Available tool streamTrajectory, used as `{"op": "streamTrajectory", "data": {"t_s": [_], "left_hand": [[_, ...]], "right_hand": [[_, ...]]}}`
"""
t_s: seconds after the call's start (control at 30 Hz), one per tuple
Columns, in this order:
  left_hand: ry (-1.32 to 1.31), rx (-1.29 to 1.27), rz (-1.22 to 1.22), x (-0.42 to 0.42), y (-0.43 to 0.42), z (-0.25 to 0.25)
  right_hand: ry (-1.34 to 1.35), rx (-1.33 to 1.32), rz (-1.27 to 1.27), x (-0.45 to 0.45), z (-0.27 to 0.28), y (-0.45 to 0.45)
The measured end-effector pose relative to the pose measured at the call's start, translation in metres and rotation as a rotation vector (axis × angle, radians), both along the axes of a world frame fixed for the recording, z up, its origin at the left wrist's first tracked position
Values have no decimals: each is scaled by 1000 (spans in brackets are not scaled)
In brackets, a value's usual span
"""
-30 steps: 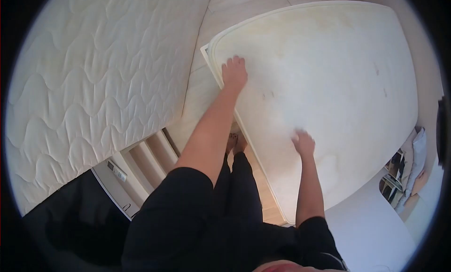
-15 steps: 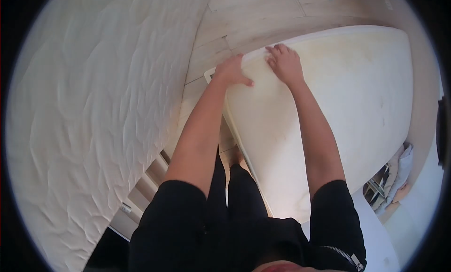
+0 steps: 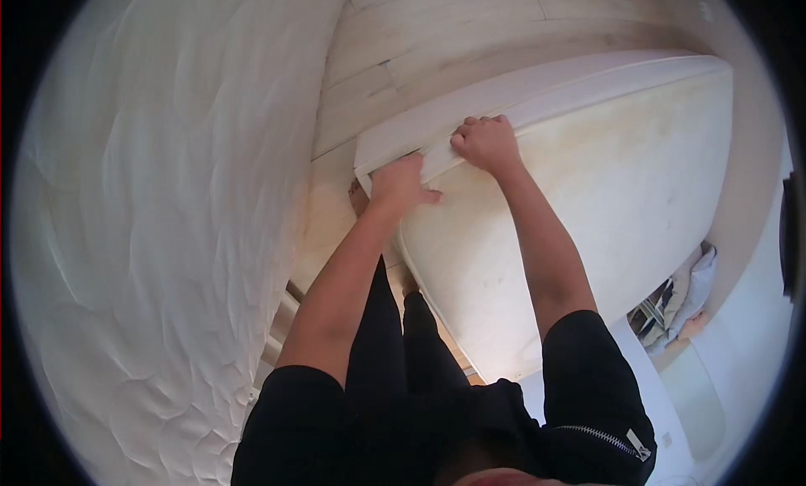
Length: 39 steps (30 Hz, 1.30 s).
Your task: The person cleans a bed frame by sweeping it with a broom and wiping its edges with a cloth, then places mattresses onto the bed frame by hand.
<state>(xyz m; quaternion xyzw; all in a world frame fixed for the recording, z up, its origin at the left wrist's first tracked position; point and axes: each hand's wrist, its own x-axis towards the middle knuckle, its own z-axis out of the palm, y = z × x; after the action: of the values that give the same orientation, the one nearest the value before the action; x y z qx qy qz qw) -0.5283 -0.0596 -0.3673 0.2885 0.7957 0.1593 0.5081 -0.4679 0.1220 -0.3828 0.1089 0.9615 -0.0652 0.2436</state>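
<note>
An off-white mattress (image 3: pixel 613 183) with yellowish stains lies to the right, along a white frame board (image 3: pixel 453 120) on its far side. My left hand (image 3: pixel 398 183) is at the mattress's left far corner. Its fingertips are tucked behind the edge, partly hidden, and its thumb rests on the top face. Farther right along the same edge is my right hand (image 3: pixel 489 146), its fingers curled over the rim and closed on it.
A large quilted white mattress (image 3: pixel 168 192) fills the left side. Light wooden floor (image 3: pixel 453 24) runs behind the frame. Folded cloths (image 3: pixel 693 288) and small items sit on the right. A bare foot (image 3: pixel 359 197) shows by the frame's corner.
Both hands now appear lower in view, with the right fingers curled over the edge. More of the white frame board shows beyond the mattress. The view has shifted slightly.
</note>
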Motion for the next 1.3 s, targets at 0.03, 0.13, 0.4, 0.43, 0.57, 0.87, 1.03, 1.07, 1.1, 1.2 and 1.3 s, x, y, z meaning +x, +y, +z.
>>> {"op": "streamTrajectory", "data": {"t_s": [0.03,0.13,0.4,0.43,0.57,0.87,1.03,1.07,1.1,1.2,1.3], "left_hand": [[-26,-7,-20,1,-1,-2],[-19,-31,-33,2,-1,6],[-57,-38,-16,-4,-3,-10],[-60,-35,-22,-2,-5,-12],[0,-60,-67,-5,10,-3],[312,526,-61,32,167,-23],[-114,143,-118,21,178,-15],[-115,136,-120,17,180,-23],[-154,120,-106,16,182,-27],[-220,108,-60,11,185,-28],[-194,151,-3,9,188,-34]], "right_hand": [[-15,-28,21,1,0,1],[-23,-41,60,11,1,-5],[-251,-57,61,-9,1,-3],[-229,-132,49,-7,-1,0],[-73,-152,-221,-14,-1,82],[-296,435,-87,32,27,220],[-379,330,75,33,20,218],[-379,322,74,28,11,221],[-390,299,76,26,7,223],[-308,292,35,26,-9,230],[-114,289,-51,21,-26,242]]}}
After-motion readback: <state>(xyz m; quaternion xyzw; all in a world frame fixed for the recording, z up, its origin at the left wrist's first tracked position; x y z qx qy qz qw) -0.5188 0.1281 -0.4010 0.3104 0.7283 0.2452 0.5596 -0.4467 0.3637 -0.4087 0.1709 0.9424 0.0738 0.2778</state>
